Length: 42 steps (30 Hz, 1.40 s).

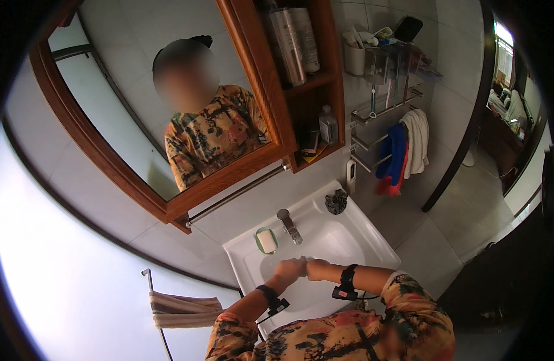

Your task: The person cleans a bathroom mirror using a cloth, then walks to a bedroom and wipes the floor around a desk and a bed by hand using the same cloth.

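Observation:
Both my hands are close together over the white ceramic washbasin [240, 259], below the chrome tap [290, 225]. My left hand [289, 270] has its fingers curled inward. Right beside it, my right hand [318, 270] is closed in the same way. A small greyish thing [304, 273] shows between them, mostly hidden by the fingers; its kind is unclear. A pale bar of soap [267, 241] lies in a green soap dish [257, 237] on the basin's left rim. On the far right corner sits a crumpled dark grey bundle [336, 201].
A wood-framed mirror cabinet [227, 185] juts out above the basin, with bottles on its open shelves. To the right, a wall rack [362, 118] holds toothbrushes and cups, above hanging cloths [414, 142]. At left, a striped towel [182, 310] hangs from a rail.

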{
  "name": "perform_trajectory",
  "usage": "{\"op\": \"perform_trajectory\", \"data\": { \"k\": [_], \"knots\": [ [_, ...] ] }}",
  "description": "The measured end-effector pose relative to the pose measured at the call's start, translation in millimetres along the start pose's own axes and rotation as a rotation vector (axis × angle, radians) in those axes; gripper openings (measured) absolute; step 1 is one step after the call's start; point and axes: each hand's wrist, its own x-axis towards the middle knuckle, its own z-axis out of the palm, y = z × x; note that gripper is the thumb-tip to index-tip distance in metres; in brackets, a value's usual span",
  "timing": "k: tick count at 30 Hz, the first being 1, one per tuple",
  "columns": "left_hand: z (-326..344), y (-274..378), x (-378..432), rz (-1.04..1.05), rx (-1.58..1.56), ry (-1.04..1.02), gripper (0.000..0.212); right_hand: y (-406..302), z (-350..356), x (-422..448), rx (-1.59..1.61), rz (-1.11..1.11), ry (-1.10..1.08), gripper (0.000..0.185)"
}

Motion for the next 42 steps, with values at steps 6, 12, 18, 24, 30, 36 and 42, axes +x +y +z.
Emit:
{"op": "perform_trajectory", "data": {
  "k": [6, 12, 18, 24, 30, 36, 42],
  "knots": [
    [0.4, 22.6, 2.1, -0.163, -0.300, -0.118, 0.023, 26.7, -1.6, 5.8, -0.138, -0.069, 0.188, 0.029],
    [3.4, 25.2, 10.4, -0.278, -0.941, -0.058, 0.040, 59.9, -3.9, 9.4, 0.152, -0.038, 0.224, 0.041],
    [38.9, -6.7, -3.7, -0.408, -1.741, -0.168, 0.074, 52.0, -20.4, 0.3, 0.993, 0.203, -0.165, 0.063],
    [23.1, 47.6, -6.3, -0.298, -0.373, 0.214, 0.100, 48.2, -3.5, 2.6, 0.250, -0.110, 0.205, 0.056],
    [6.2, 22.6, 12.6, -0.466, -0.681, 0.216, 0.055, 67.1, -21.9, 15.9, 0.651, -0.182, 0.222, 0.067],
    [-36.6, 13.2, -1.1, -0.573, -0.615, 0.507, 0.036, 35.2, -81.1, -11.8, 0.732, 0.245, -0.067, 0.076],
    [-61.2, 31.8, -9.8, -0.492, -0.796, 0.512, 0.039, 52.0, -74.8, -22.5, 1.447, 0.525, -0.195, 0.091]
  ]
}}
